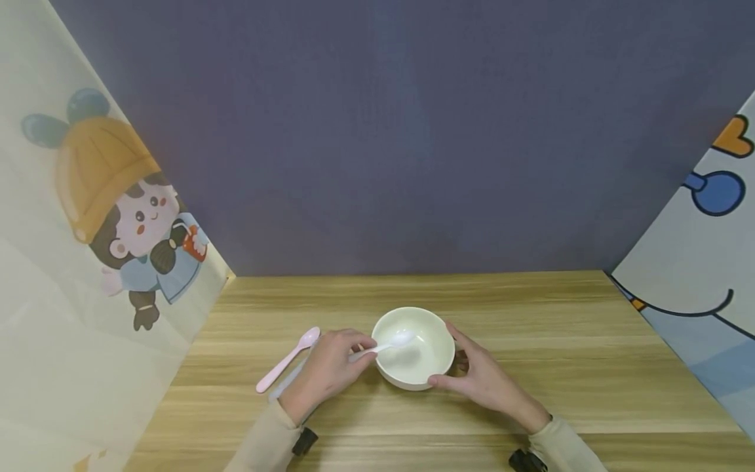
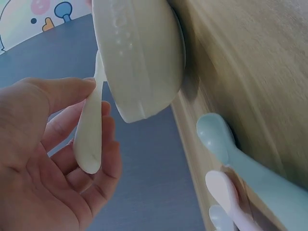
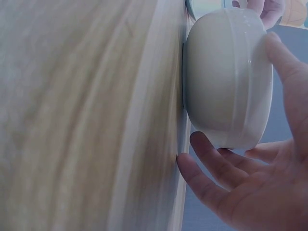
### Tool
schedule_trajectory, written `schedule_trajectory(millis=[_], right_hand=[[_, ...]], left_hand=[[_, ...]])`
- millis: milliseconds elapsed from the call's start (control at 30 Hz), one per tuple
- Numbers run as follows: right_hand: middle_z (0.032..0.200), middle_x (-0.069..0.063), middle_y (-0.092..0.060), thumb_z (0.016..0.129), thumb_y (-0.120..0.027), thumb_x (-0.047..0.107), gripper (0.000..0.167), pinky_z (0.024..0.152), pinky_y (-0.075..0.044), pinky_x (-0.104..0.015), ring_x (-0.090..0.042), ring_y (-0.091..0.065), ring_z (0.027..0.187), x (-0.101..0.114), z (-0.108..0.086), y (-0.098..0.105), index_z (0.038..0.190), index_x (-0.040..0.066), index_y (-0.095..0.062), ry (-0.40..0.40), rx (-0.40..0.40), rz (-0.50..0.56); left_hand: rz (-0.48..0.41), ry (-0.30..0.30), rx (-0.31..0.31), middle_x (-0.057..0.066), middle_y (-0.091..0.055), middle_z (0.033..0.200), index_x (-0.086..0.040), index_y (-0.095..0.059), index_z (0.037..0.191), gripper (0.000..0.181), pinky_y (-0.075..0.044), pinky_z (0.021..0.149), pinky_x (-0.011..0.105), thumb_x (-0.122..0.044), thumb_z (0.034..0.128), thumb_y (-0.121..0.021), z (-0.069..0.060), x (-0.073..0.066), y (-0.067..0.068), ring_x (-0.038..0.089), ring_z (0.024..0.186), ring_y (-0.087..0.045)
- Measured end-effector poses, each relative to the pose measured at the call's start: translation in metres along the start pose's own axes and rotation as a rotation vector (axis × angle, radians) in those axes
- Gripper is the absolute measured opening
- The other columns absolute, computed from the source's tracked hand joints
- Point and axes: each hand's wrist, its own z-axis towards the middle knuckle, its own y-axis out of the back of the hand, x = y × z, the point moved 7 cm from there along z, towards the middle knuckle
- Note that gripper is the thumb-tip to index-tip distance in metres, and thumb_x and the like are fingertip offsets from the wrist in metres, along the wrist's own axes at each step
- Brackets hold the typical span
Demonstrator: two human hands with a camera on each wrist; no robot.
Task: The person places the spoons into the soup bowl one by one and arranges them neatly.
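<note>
Wall [image 1: 35, 275], far left: pale, printed with a cartoon figure [image 1: 147, 216] in an orange hat.
Pink spoon [image 1: 288, 360]: flat on the wooden table [image 1: 531, 308], its scoop end pointing away from the person, its handle slanting back to the left.
Blue-green spoon [image 2: 264, 180]: just right of the pink one, mostly covered by the left forearm from where I look.
Left hand [image 1: 330, 367]: thumb and fingers pinch the handle of a white spoon; the other fingers are loosely curled behind it. A black band [image 1: 305, 441] sits at the wrist.
White spoon [image 1: 402, 339]: past the left rim of the bowl, scoop end over the inside; I can't tell whether it touches the bottom.
Cream bowl [image 1: 417, 357]: upright on the table, in front of the dark blue backdrop [image 1: 377, 131].
Right hand [image 1: 489, 380]: holding the bowl's right side, thumb at the near rim, fingers spread apart round the far side.
Panel [image 1: 678, 262], far right: white, with an orange heart [image 1: 734, 136] and a blue round shape [image 1: 717, 193].
</note>
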Motion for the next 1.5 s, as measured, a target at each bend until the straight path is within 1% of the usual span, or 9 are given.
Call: schedule_trajectory(millis=[167,333,433,667,800,1000,1233,1333,1500], right_hand=[[0.146,-0.023,-0.062,0.08,-0.093,0.046,0.116,0.095,-0.061,-0.037,-0.025,-0.071,0.115,0.002,0.0,0.001,0.166,0.001,-0.03,0.014,0.001,-0.01],[0.145,-0.023,-0.063,0.081,-0.093,0.045,0.114,0.093,-0.062,-0.037,-0.026,-0.072,0.114,0.002,0.0,0.002,0.166,0.001,-0.031,0.027,-0.005,-0.015],[0.147,-0.022,-0.062,0.081,-0.093,0.046,0.114,0.092,-0.062,-0.035,-0.025,-0.072,0.114,0.002,0.0,0.001,0.166,0.003,-0.031,0.025,-0.006,-0.021],[0.147,-0.019,-0.063,0.08,-0.094,0.044,0.114,0.092,-0.06,-0.029,-0.023,-0.071,0.115,0.001,0.001,0.0,0.167,0.005,-0.031,-0.004,-0.006,-0.02],[0.146,-0.019,-0.063,0.08,-0.093,0.045,0.115,0.092,-0.06,-0.029,-0.023,-0.071,0.115,0.0,0.0,0.0,0.167,0.004,-0.03,-0.014,-0.008,-0.023],[0.148,-0.019,-0.062,0.08,-0.093,0.046,0.115,0.093,-0.06,-0.031,-0.023,-0.071,0.115,0.0,0.0,0.0,0.167,0.004,-0.03,-0.01,-0.009,-0.02],[0.148,-0.019,-0.063,0.081,-0.093,0.044,0.114,0.092,-0.06,-0.029,-0.023,-0.071,0.116,-0.001,0.0,-0.001,0.167,0.003,-0.03,-0.017,-0.006,-0.026],[0.147,-0.018,-0.063,0.081,-0.093,0.043,0.114,0.093,-0.06,-0.03,-0.023,-0.071,0.116,-0.002,-0.001,-0.001,0.167,0.004,-0.03,-0.017,-0.006,-0.022],[0.149,-0.02,-0.062,0.081,-0.093,0.044,0.114,0.094,-0.061,-0.03,-0.025,-0.072,0.117,-0.001,-0.001,-0.001,0.167,0.004,-0.029,-0.011,-0.005,-0.014]], left_hand=[[-0.019,0.019,0.019,-0.004,-0.081,0.097,-0.018,-0.085,0.103,0.012,-0.055,0.071,0.022,-0.022,0.0922,-0.081,0.002,-0.001,-0.005,0.006,0.08,-0.07],[-0.065,0.051,0.062,0.0,-0.081,0.103,-0.016,-0.084,0.105,0.013,-0.057,0.074,0.025,-0.022,0.094,-0.08,0.005,-0.001,-0.011,0.009,0.084,-0.071],[-0.064,0.058,0.077,0.001,-0.081,0.104,-0.014,-0.084,0.104,0.013,-0.058,0.074,0.025,-0.021,0.0942,-0.079,0.007,-0.002,-0.016,0.009,0.085,-0.071],[0.02,-0.021,0.006,0.003,-0.081,0.099,-0.012,-0.084,0.097,0.008,-0.061,0.08,0.032,-0.015,0.0905,-0.081,0.009,-0.01,-0.019,0.017,0.088,-0.076],[0.052,-0.031,-0.016,0.001,-0.081,0.096,-0.014,-0.084,0.094,0.007,-0.061,0.082,0.034,-0.018,0.0897,-0.082,0.01,-0.013,-0.02,0.017,0.089,-0.077],[0.072,-0.014,-0.031,0.001,-0.082,0.098,-0.016,-0.085,0.093,0.009,-0.063,0.085,0.035,-0.023,0.0898,-0.082,0.01,-0.015,-0.022,0.019,0.094,-0.079],[0.088,-0.007,-0.049,-0.001,-0.083,0.096,-0.017,-0.085,0.092,0.01,-0.062,0.081,0.032,-0.026,0.0893,-0.083,0.009,-0.015,-0.023,0.016,0.091,-0.079],[0.08,-0.007,-0.052,-0.002,-0.082,0.093,-0.017,-0.085,0.092,0.011,-0.061,0.076,0.028,-0.027,0.0886,-0.084,0.008,-0.016,-0.023,0.013,0.085,-0.077],[0.015,0.009,-0.048,-0.005,-0.079,0.087,-0.017,-0.085,0.091,0.009,-0.053,0.067,0.019,-0.025,0.0903,-0.081,0.005,-0.016,-0.02,0.003,0.072,-0.065]])
